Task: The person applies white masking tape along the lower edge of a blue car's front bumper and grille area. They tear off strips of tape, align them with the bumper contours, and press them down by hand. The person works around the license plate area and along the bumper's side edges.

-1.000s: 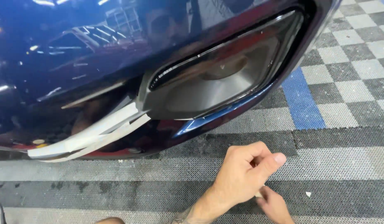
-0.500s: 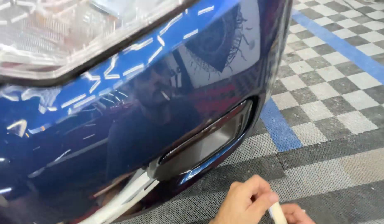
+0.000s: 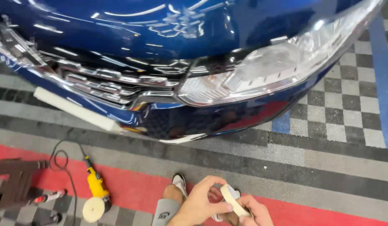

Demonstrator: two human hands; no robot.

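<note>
Holding: both hands met at the bottom edge of the view over a roll of pale masking tape (image 3: 232,200), low above the floor in front of the car.
Left hand (image 3: 202,203): its thumb and fingers were pinched on the near side of the roll, knuckles up.
Right hand (image 3: 253,211): it gripped the far side of the same roll, fingers curled around it (its lower part was cut off by the frame edge).
Tape position: the roll sat between the two hands, tilted, just above a white shoe (image 3: 179,182) and a bare knee.
Car: a glossy dark blue front end (image 3: 160,29) filled the upper half, with a clear headlight (image 3: 269,69) to the right and a chrome grille (image 3: 106,81) to the left.
Masking: a strip of pale tape (image 3: 74,109) ran along the lower edge under the grille.
Floor: grey, red and blue checkered tiles (image 3: 328,109).
Polisher: a yellow machine with a white pad (image 3: 93,196) lay on the red band, well left of the hands, its black cord looped beside it.
Far left: a dark brown stool (image 3: 14,182).
</note>
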